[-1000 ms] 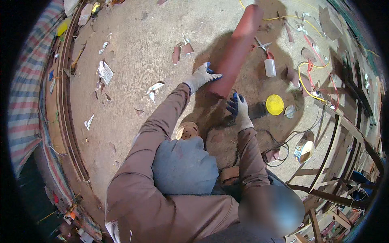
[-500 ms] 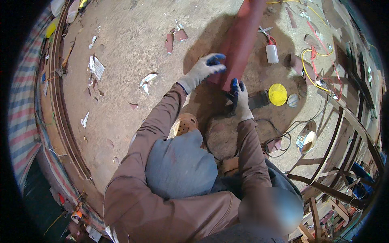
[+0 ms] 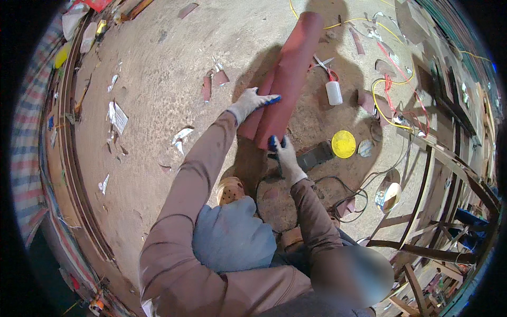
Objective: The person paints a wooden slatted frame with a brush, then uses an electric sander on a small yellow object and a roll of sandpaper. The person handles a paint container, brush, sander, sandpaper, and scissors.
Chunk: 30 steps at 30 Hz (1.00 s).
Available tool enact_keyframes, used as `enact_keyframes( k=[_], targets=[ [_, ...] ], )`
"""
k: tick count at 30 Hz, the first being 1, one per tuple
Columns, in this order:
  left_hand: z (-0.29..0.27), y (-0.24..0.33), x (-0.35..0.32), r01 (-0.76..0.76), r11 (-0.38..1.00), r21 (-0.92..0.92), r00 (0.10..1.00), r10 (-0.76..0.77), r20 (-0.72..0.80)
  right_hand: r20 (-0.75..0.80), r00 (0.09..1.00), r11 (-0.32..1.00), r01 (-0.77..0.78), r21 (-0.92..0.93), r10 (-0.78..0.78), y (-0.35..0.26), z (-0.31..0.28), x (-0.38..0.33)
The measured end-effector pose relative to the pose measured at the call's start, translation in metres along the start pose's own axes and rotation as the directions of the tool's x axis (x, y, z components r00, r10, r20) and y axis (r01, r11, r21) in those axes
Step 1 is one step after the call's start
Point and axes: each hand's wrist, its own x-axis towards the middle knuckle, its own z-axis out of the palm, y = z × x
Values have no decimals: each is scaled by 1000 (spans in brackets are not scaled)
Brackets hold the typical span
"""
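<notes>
A dark red roll of sheet material (image 3: pixel 293 61) lies slantwise on the floor in front of me, with a loose flap along its left side. My left hand (image 3: pixel 252 103), in a pale glove with a blue palm, rests on the roll's left side, its fingers stretched across the surface. At the near end, my right hand (image 3: pixel 285 154), gloved alike, closes thumb and fingers on the roll's edge; some fingertips are hidden. Just right of that hand lies a black block-like object (image 3: pixel 316 155). Beyond it are a yellow disc (image 3: pixel 344 144) and a small grey disc (image 3: pixel 365 148).
Scissors (image 3: pixel 321 62) and a white bottle with a red cap (image 3: pixel 334 93) lie right of the roll. A black cable (image 3: pixel 364 191) loops near a tub (image 3: pixel 388 197). Frames (image 3: pixel 422 245) stand at the right, a striped tarp (image 3: pixel 29 174) hangs at the left, and scraps (image 3: pixel 119 117) litter the floor.
The view has shifted, bringing the roll's far end into sight. My left hand has flattened onto the roll, and my right hand has closed on its near edge. The roll sits slightly nearer me.
</notes>
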Motion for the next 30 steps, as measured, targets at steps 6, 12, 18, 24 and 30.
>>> enact_keyframes(
  k=[6, 12, 18, 24, 30],
  targets=[
    [-21, -3, -72, -95, 589, 803, 927, 346, -144, 343, 929, 845, 72, -530, 136, 22, 12, -19],
    [-89, -30, -183, 102, 285, 953, 909, 363, -206, 31, 970, 768, 210, -605, -241, -40, -14, -12],
    [-105, -28, -209, 213, 347, 914, 939, 186, -289, -403, 862, 868, 79, -490, -306, -85, -28, 24],
    [-30, -31, -132, -114, 196, 974, 815, 580, -22, -429, 870, 948, 118, -296, -242, -65, -15, 66],
    [-9, -37, -105, -203, 124, 971, 840, 531, 108, -323, 943, 965, 156, 209, -82, -24, -38, 57]
  ],
)
